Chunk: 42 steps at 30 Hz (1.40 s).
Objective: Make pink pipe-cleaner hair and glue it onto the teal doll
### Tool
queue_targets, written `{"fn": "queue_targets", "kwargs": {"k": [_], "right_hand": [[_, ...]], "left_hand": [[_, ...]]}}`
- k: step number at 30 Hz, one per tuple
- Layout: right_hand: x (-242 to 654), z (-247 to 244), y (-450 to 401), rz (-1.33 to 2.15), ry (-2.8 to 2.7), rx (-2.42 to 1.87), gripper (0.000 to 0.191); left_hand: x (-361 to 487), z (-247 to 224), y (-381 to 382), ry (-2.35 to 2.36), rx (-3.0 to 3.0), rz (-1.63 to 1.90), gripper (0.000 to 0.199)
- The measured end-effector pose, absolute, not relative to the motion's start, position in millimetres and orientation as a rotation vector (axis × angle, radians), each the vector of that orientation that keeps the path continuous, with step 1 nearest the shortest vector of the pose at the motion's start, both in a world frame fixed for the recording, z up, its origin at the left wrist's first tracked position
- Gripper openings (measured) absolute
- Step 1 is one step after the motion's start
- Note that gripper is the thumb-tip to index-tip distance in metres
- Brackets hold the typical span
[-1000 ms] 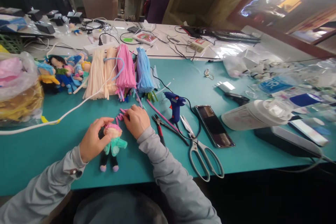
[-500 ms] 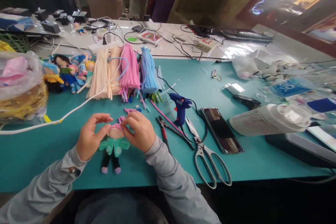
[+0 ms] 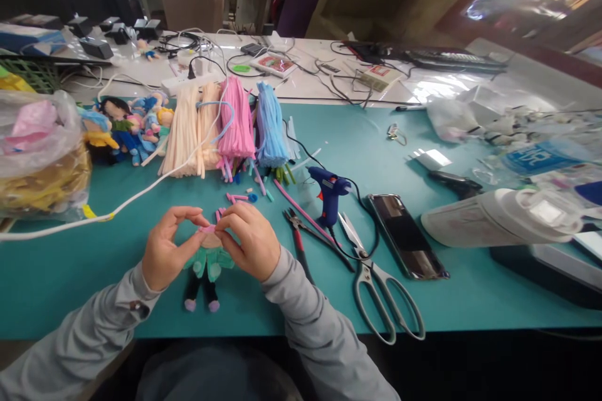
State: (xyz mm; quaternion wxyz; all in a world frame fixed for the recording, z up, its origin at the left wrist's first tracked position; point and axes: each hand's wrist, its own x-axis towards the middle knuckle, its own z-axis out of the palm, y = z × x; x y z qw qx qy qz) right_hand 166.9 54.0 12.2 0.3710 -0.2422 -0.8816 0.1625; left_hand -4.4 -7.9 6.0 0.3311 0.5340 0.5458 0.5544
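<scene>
Pinching at the pink top of a small doll (image 3: 207, 263), both hands meet low in the left half of the frame. The left hand (image 3: 164, 254) curls its thumb and forefinger together onto a pink strip on the doll's head, and the right hand (image 3: 249, 241) presses its fingertips on the same spot from the other side. The doll lies on its back on the teal table (image 3: 423, 138), mint dress between the wrists, dark legs pointing toward the bottom edge. Just above the hands, short pink scraps (image 3: 235, 198) lie loose. Further up stand bundles of pipe cleaners (image 3: 226, 122), cream, pink and blue, with finished dolls (image 3: 125, 125) to their left. Right of the hands lie pliers (image 3: 296, 232), a blue glue gun (image 3: 332, 194), scissors (image 3: 380, 288) and a phone (image 3: 404, 235).
</scene>
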Motion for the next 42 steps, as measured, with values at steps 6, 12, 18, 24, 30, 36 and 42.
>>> {"fn": "queue_targets", "kwargs": {"k": [6, 12, 18, 24, 30, 36, 42], "right_hand": [[161.7, 7.9, 49.5, 0.546, -2.201, -0.648, 0.013], [155.8, 6.6, 44.9, 0.610, -2.134, -0.648, 0.015], [157.6, 12.7, 42.3, 0.783, -2.040, -0.736, 0.007], [158.0, 16.5, 42.3, 0.857, -2.020, -0.685, 0.009], [158.9, 16.7, 44.7, 0.939, -1.895, -0.675, 0.011], [160.4, 18.4, 46.9, 1.037, -1.810, -0.677, 0.014], [163.5, 20.3, 46.8, 1.006, -1.811, -0.695, 0.004]], "left_hand": [[-3.2, 5.3, -6.6, 1.414, 1.340, 1.492, 0.023], [-1.7, 7.3, -5.8, 1.356, 1.337, 1.527, 0.023], [-1.7, 5.4, -6.8, 1.391, 1.378, 1.497, 0.030], [0.3, 2.3, -9.3, 1.403, 1.388, 1.417, 0.032], [0.6, 5.3, -8.9, 1.363, 1.402, 1.411, 0.032], [-2.1, 5.2, -8.0, 1.384, 1.371, 1.440, 0.030], [-3.2, 5.4, -7.8, 1.449, 1.445, 1.483, 0.025]]}}
